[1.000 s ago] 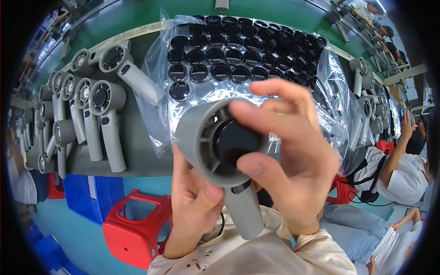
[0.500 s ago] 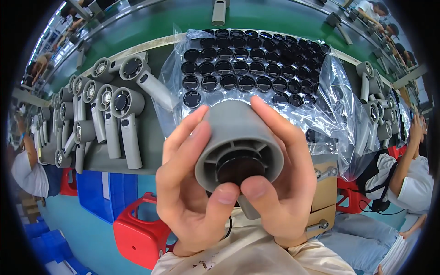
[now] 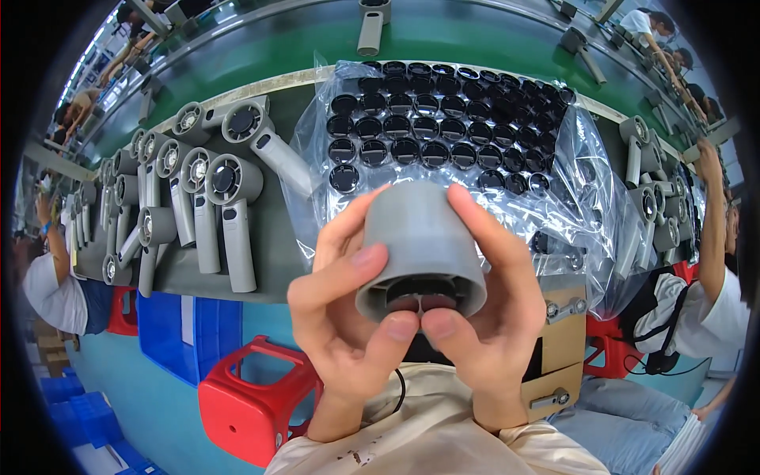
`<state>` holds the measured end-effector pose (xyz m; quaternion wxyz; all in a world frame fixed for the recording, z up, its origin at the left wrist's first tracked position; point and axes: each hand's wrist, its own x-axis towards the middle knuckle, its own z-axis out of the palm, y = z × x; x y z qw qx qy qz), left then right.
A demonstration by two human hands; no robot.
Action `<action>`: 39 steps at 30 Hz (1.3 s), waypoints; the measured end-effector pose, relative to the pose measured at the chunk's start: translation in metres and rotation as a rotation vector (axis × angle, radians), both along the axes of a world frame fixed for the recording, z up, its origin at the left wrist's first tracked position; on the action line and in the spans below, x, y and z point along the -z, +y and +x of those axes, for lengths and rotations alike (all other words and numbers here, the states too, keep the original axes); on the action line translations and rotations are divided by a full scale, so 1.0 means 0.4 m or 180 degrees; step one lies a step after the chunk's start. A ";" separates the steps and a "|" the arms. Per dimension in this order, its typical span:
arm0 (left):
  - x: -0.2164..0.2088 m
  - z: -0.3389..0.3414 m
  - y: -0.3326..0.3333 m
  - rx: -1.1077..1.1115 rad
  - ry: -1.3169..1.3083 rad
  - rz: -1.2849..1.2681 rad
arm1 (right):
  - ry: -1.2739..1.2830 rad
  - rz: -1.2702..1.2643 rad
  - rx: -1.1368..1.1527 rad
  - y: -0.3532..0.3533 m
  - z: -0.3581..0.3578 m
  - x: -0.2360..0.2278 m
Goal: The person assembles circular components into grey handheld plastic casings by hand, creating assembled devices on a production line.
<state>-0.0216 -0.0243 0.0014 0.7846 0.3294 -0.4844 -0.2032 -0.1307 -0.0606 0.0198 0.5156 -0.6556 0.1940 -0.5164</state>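
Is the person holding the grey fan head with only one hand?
No, the left hand and right hand hold the grey fan head from either side.

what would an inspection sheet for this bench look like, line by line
Surface: dark table, partly under clear plastic
Job's things: held fan, opening toward the beige shirt, black centre inside
Clutter: rows of black discs on the plastic; other grey fans to both sides
Grips: left grip and right grip around the held fan, thumbs at its centre
Cables: black cord by the shirt
Surroundings: red stool, blue bin, other people
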 end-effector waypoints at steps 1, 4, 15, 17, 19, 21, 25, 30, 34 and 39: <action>-0.002 -0.008 -0.004 0.0124 0.0359 -0.0092 | 0.0003 -0.0001 0.0000 -0.002 0.002 0.001; -0.003 -0.028 -0.024 0.0316 0.0902 -0.0506 | -0.0424 -0.0494 0.0113 -0.001 0.029 0.005; 0.008 -0.027 -0.033 -0.0309 0.0325 -0.0492 | -0.0217 -0.0615 0.0605 0.002 0.064 0.017; -0.011 -0.039 0.001 -0.0510 0.0859 0.0207 | -0.0054 -0.0699 0.0255 -0.004 0.053 0.023; -0.010 -0.031 -0.011 -0.0326 0.0908 0.0090 | -0.0116 -0.0684 0.0158 -0.001 0.044 0.015; -0.007 -0.027 -0.014 0.0162 0.1053 -0.0209 | 0.0148 -0.0863 0.0177 0.002 0.030 0.006; -0.019 -0.005 0.004 0.0473 0.0551 0.0068 | 0.0210 -0.0774 0.0190 0.001 0.009 -0.014; -0.006 -0.004 -0.001 0.0493 0.0482 -0.0347 | 0.0260 -0.1034 0.0217 -0.003 0.003 -0.013; -0.007 -0.026 0.007 0.0257 0.0364 -0.0236 | 0.0118 -0.1127 0.0063 -0.006 -0.007 -0.007; 0.056 0.009 0.008 0.0195 0.0068 0.0123 | 0.0119 -0.0518 0.0251 -0.014 0.002 0.043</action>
